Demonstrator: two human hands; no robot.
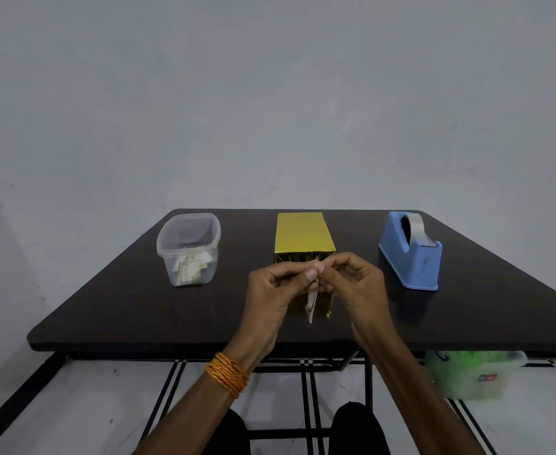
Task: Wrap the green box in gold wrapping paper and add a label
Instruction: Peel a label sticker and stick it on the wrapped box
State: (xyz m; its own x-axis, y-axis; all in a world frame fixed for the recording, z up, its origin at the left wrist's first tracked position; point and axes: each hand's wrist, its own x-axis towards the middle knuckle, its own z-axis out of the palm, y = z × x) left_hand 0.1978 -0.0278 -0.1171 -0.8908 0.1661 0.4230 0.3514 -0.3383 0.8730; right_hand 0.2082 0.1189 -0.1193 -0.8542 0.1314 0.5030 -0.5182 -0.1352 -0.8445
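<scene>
Closest in, both hands are up over the near edge of the table (132, 320). The left hand (270, 290) (orange thread band (227, 376) on that wrist) and the right hand (358, 284) both pinch the top of a small label (312, 307), which hangs down between them. My guess is they're peeling the backing.

Tip for this bit: I'd work one corner loose with a thumbnail and keep fingers off the sticky side. Then lay it down from one edge, so it sits flat on that crinkly foil.

The box (303, 234) is right behind the hands at 12 o'clock, fully covered in gold, so the wrapping looks done. A clear tub (188, 251) with more paper slips sits at 10 o'clock and a blue tape dispenser (411, 254) at 2.

No readable text anywhere. The label's print is too small, and the mark on the bin (473, 372) under the table at 4 o'clock is just blur.
</scene>
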